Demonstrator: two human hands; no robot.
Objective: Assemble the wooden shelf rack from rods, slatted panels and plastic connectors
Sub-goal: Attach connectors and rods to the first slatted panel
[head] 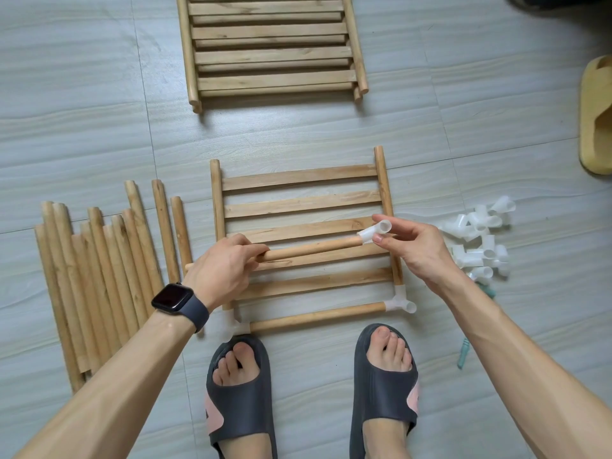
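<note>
Left hand (pixel 222 264) grips a rod (pixel 311 248); right hand (pixel 415 248) pinches the white connector (pixel 373 232) on its three-o'clock end, over the slatted panel (pixel 298 175).

Slatted panel (pixel 299 203) on the floor (pixel 463 127), just ahead of my feet (pixel 238 362).
Loose rods (pixel 99 276) lie at nine o'clock of it, connectors (pixel 480 226) at three, stacked panels (pixel 271 54) at twelve.

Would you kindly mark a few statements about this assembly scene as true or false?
1. The left hand grips a rod. True.
2. The right hand holds nothing. False: it pinches a white connector on the rod's end.
3. The loose connectors lie left of the panel. False: they lie on its right.
4. A watch sits on the left wrist. True.
</note>
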